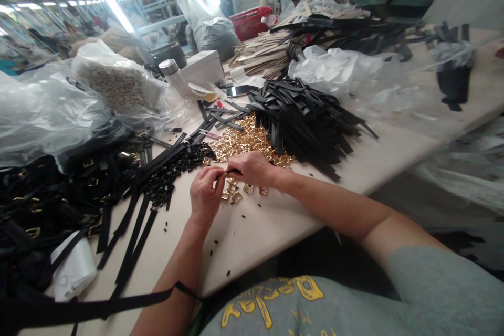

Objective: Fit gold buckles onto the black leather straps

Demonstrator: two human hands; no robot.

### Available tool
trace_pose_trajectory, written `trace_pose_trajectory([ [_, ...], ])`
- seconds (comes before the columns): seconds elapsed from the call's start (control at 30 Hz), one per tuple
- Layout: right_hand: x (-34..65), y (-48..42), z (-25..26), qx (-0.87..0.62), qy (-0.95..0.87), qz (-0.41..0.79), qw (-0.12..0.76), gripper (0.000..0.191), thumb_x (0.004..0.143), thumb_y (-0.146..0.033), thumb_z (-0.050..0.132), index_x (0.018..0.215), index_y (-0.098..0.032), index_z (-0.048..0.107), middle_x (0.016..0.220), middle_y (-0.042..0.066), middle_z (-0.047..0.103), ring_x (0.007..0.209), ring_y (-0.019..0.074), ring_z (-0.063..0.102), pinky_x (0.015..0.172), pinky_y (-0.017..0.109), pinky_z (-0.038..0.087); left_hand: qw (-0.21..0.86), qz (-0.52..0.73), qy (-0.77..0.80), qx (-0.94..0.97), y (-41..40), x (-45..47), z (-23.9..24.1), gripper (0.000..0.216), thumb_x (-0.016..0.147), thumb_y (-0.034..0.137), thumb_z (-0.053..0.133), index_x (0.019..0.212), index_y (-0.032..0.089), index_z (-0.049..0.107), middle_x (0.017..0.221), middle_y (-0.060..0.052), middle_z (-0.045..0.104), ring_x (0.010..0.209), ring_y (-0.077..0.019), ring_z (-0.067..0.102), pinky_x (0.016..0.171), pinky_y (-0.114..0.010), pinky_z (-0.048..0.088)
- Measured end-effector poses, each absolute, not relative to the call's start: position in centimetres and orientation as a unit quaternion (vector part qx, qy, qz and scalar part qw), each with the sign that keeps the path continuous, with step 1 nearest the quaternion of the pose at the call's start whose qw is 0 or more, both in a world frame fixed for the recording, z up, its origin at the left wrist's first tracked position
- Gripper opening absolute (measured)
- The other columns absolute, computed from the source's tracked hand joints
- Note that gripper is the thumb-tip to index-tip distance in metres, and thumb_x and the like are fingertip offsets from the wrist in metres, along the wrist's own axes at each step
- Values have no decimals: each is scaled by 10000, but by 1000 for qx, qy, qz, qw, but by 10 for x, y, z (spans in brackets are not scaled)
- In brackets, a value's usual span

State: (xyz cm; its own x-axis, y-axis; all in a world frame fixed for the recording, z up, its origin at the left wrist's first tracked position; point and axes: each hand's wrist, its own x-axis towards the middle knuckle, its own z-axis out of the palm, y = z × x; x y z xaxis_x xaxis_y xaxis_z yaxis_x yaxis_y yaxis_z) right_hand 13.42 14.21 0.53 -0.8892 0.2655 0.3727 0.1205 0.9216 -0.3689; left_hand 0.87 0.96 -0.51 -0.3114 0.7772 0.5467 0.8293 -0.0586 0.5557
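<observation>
My left hand [205,191] and my right hand [255,169] meet over the table, fingertips almost touching. A short black strip [235,171] shows between them, gripped by the closed fingers of my right hand. The fingers of my left hand are pinched at its end; what they hold there is too small to make out. Just beyond my hands lies a heap of gold buckles [246,136], with several loose buckles [236,197] below them. Left of these is a pile of small black loops [169,173]. Black straps [303,115] are stacked behind my right hand.
On the left lie black straps with gold buckles [35,220], a white roll [73,268] and plastic bags [51,105]. A black strap [118,304] crosses my left forearm. Toward the back are a phone [241,91], a flask [170,71], a white box [202,69] and a red crate [252,22].
</observation>
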Motion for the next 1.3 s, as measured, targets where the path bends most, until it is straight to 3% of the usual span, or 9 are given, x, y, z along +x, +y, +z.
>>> trace_pose_trajectory([
  [0.17,132,142,4,-111,-957,170,206,122,849,-267,579,827,-171,652,796,29,670,686,141,542,596,261,286,46,-401,-697,-592,12,9,-3,57,821,229,577,803,227,631,892,-70,645,884,-243,591,878,-383,453],
  [0.27,134,150,7,-123,-955,158,219,131,856,-271,578,830,-167,654,796,33,670,676,141,536,591,265,277,14,-483,-687,-543,5,12,7,86,807,280,594,743,230,621,857,-59,645,854,-239,598,870,-395,465],
  [0.43,140,169,12,-143,-939,154,273,137,858,-275,587,819,-162,654,810,37,675,695,142,549,631,265,308,-276,-597,-606,-447,-4,11,8,487,873,559,481,567,200,601,645,-67,611,639,-206,603,662,-360,516],
  [0.53,141,168,13,-125,-934,168,288,139,858,-282,587,814,-166,651,794,26,669,692,136,548,631,258,313,-340,-598,-649,-325,2,2,-2,515,753,666,606,700,158,669,660,-69,639,573,-177,606,591,-315,515],
  [0.63,140,160,11,-102,-941,165,277,135,858,-279,585,805,-169,644,770,16,659,662,126,532,603,255,293,-346,-616,-661,-253,9,-5,-9,516,620,614,760,795,138,669,705,-61,664,575,-152,615,599,-279,519],
  [0.77,139,153,10,-72,-948,160,267,107,865,-260,584,861,-167,638,812,13,659,689,118,541,602,246,290,-378,-627,-643,-226,11,-4,-6,495,520,514,851,751,125,650,657,-42,650,549,-129,595,583,-249,511],
  [0.97,137,148,5,-48,-945,137,294,205,895,-346,583,998,-180,645,889,23,656,720,119,558,591,242,295,-395,-645,-616,-220,12,2,-4,449,544,473,849,734,124,640,620,-18,617,488,-89,531,510,-206,471],
  [1.3,134,148,0,-32,-939,155,307,166,905,-297,561,831,-168,634,772,-2,615,672,99,521,576,236,282,-405,-650,-593,-248,11,7,-6,377,624,442,818,774,132,665,638,-12,623,509,-83,541,535,-196,470],
])
